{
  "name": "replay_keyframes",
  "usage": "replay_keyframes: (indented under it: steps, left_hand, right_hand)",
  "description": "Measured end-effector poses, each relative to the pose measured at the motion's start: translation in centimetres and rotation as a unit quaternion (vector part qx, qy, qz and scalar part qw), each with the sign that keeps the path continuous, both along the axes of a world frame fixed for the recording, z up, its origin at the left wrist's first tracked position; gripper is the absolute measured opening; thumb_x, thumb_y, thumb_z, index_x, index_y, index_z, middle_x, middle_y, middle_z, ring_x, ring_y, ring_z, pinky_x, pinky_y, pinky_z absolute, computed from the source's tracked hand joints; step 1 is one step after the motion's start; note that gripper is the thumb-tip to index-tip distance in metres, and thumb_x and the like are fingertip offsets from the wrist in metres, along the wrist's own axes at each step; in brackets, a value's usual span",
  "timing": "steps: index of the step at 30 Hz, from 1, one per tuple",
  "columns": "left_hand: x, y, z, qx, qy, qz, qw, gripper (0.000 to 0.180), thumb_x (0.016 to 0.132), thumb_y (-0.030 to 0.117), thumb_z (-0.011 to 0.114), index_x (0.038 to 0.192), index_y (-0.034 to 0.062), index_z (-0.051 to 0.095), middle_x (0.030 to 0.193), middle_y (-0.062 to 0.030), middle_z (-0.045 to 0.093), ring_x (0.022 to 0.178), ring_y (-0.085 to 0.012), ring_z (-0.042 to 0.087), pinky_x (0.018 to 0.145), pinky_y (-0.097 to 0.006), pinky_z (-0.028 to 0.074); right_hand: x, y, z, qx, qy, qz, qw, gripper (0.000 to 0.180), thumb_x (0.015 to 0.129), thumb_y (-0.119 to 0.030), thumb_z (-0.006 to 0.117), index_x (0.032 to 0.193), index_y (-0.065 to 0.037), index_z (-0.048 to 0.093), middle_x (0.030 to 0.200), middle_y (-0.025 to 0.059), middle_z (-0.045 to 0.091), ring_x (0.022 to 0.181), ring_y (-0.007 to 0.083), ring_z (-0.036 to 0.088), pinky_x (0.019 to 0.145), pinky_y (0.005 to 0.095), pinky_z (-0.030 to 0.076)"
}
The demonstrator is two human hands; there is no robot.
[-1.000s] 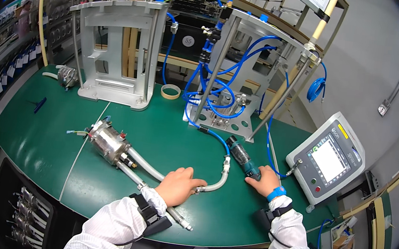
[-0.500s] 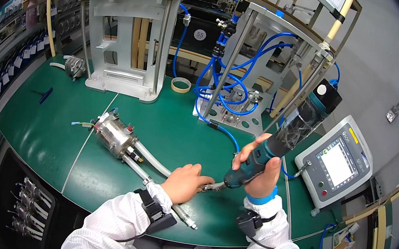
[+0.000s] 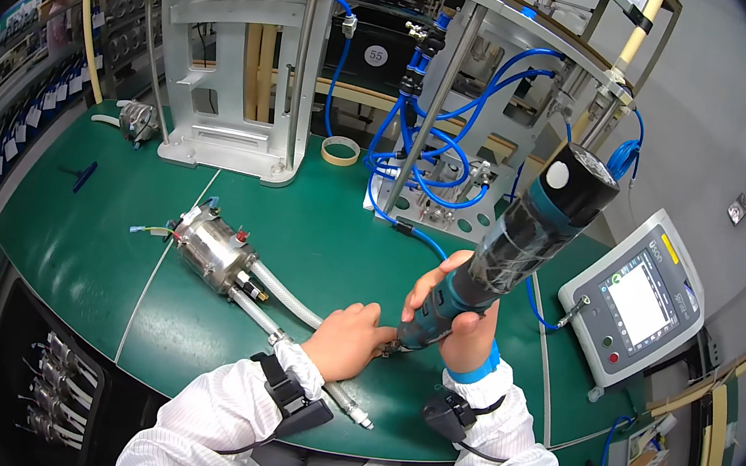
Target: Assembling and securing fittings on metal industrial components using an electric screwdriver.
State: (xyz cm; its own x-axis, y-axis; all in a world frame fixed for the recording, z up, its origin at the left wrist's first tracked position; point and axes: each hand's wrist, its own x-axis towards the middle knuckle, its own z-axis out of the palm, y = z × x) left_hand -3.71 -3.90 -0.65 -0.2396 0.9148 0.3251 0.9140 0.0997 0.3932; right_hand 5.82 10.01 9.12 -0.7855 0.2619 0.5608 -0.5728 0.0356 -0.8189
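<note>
My right hand (image 3: 469, 343) is wrapped around a dark teal and black cordless screwdriver (image 3: 513, 241). The tool leans to the upper right, and its nose reaches down to the fingertips of my left hand (image 3: 344, 341). Those fingers are pinched around the end of a clear braided hose (image 3: 284, 293), where a small metal clamp partly shows; the tool's tip is hidden there. This hose runs from a shiny metal canister (image 3: 214, 251) lying on the green table. A second hose (image 3: 253, 311) leaves the canister, passes beneath my left hand and ends in a white fitting (image 3: 359, 416).
Two metal fixture frames (image 3: 215, 153) (image 3: 469, 58) stand at the back, the right one with coiled blue air tubes (image 3: 444, 144). A tape roll (image 3: 340, 152) lies between them. A grey tester with a screen (image 3: 634, 302) stands right. Several similar canisters (image 3: 51, 389) sit lower left.
My right hand has brought the screwdriver left and slightly down, so its nose now meets my left fingertips. The left hand keeps its place on the hose. The view has shifted slightly.
</note>
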Motion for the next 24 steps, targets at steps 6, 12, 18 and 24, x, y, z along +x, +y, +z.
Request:
replay_keyframes:
  steps: [6, 12, 18, 24]
  left_hand:
    - [0.1, 0.1, 0.1, -0.006, 0.009, 0.004, 1.000, 0.022, 0.081, 0.018, 0.071, 0.103, 0.0175, 0.070, 0.093, -0.0087, 0.049, 0.091, -0.0273, 0.055, 0.075, -0.042, 0.048]
    - [0.1, -0.1, 0.2, 0.038, -0.010, 0.001, 0.999, 0.018, 0.078, 0.017, 0.075, 0.093, 0.0111, 0.069, 0.090, -0.0097, 0.052, 0.085, -0.0301, 0.055, 0.072, -0.043, 0.048]
    - [0.0, 0.1, 0.3, 0.034, -0.024, -0.006, 0.999, 0.017, 0.078, 0.016, 0.074, 0.093, 0.0111, 0.068, 0.091, -0.0099, 0.051, 0.086, -0.0303, 0.054, 0.074, -0.043, 0.048]
    - [0.0, 0.0, 0.1, 0.035, 0.005, -0.011, 0.999, 0.019, 0.080, 0.015, 0.070, 0.099, 0.0153, 0.069, 0.091, -0.0092, 0.048, 0.088, -0.0279, 0.054, 0.072, -0.041, 0.048]
  right_hand:
    - [-0.1, -1.3, -0.3, 0.043, 0.002, -0.115, 0.992, 0.063, 0.092, -0.049, 0.067, 0.126, -0.003, 0.039, 0.089, 0.0144, 0.062, 0.075, 0.0232, 0.064, 0.069, 0.0370, 0.054]
    - [-0.2, -1.0, 0.3, 0.021, -0.002, -0.129, 0.991, 0.059, 0.090, -0.047, 0.064, 0.121, -0.002, 0.040, 0.083, 0.0147, 0.062, 0.069, 0.0229, 0.064, 0.065, 0.0364, 0.053]
    - [-0.3, -0.8, 0.3, 0.005, 0.001, -0.116, 0.993, 0.062, 0.087, -0.048, 0.067, 0.119, -0.002, 0.041, 0.079, 0.0139, 0.062, 0.067, 0.0226, 0.064, 0.063, 0.0357, 0.053]
    - [-0.3, -1.1, 0.0, 0.013, 0.012, -0.110, 0.994, 0.063, 0.086, -0.048, 0.069, 0.120, -0.002, 0.042, 0.079, 0.0136, 0.063, 0.066, 0.0224, 0.064, 0.062, 0.0354, 0.053]
